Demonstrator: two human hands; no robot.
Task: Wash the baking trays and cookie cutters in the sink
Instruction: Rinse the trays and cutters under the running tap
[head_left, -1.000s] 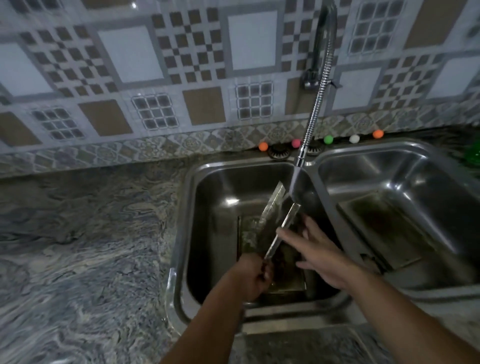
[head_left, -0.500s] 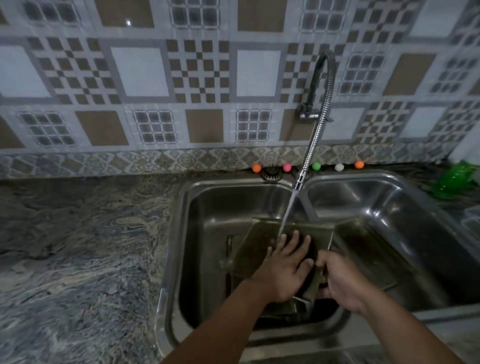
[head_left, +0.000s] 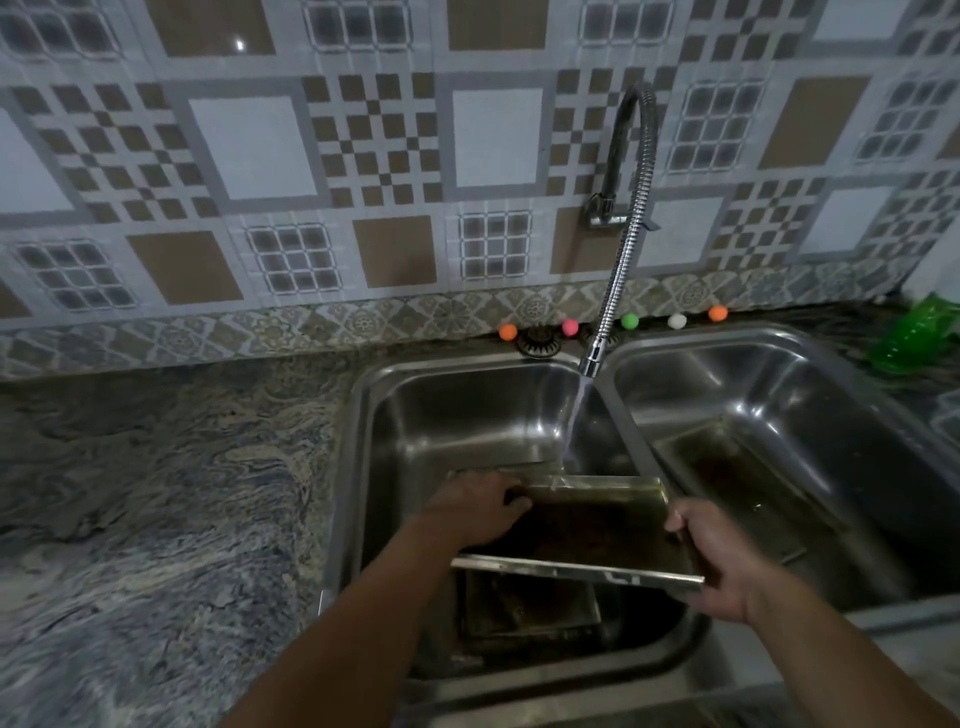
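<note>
Two hands hold one baking tray (head_left: 582, 525) over the left basin (head_left: 415, 415) of a steel double sink, seen from the head camera. That tray is a shallow rectangular metal pan with raised, shiny rims and a dark, brownish, stained floor; its near rim catches the light as a bright strip. It is tilted slightly, far edge toward the tap, and a thin stream of water (head_left: 574, 421) from the flexible faucet (head_left: 621, 260) falls onto its far rim. The left hand (head_left: 475, 501) grips the tray's left far corner, fingers curled over the rim onto the inside. The right hand (head_left: 719, 558) grips the right side, thumb on the rim and fingers wrapped underneath near the near-right corner. Below the held tray, a second tray (head_left: 524, 605) lies flat on the bottom of the same basin, dark and hard to make out. In the right basin (head_left: 779, 395) another flat tray (head_left: 737, 478) lies on the floor. Five small coloured balls (head_left: 629, 321) sit along the ledge behind the sink, and a green object (head_left: 919, 332) lies on the counter at the far right.
</note>
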